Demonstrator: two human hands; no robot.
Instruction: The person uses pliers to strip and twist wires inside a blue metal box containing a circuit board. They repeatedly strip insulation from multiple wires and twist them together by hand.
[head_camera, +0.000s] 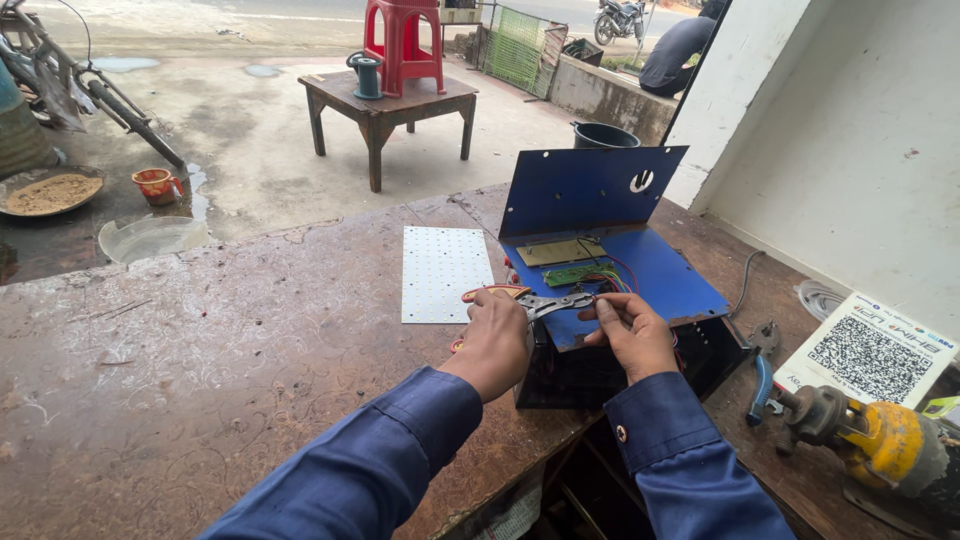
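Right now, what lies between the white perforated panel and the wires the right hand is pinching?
In the head view, the left hand and its red-handled pliers lie between the white panel and the wires.

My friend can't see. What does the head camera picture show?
A person's left hand grips red-handled pliers while the right hand pinches thin coloured wires on an open blue metal box. It sits on a worn brown workbench, with a white perforated panel alongside.
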